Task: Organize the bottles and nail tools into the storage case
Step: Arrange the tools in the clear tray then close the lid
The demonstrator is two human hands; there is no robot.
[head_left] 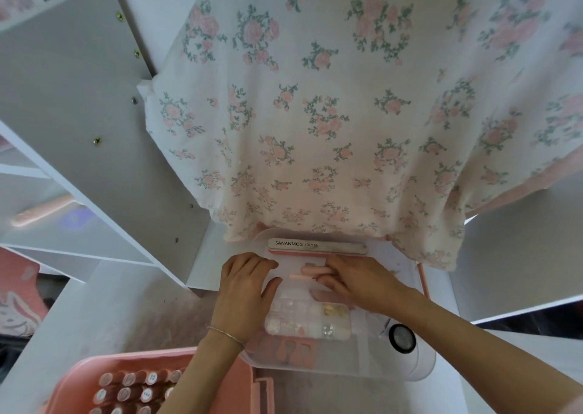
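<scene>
A translucent white storage tray lies in front of me. At its far edge rests a nail file marked SANANMOG. My right hand pinches a short pink nail tool just below the file. A paler pink stick lies beside it. My left hand rests flat on the tray's left side with relaxed fingers. Nearer to me in the tray sit a clear compartment box of nail charms and pink toe separators. A pink case at bottom left holds several nail polish bottles.
A floral cloth hangs over the far half of the view, down to the tray's far edge. A white shelf panel slants in at the left. A white round device with a dark lens stands at the tray's right corner, under my right forearm.
</scene>
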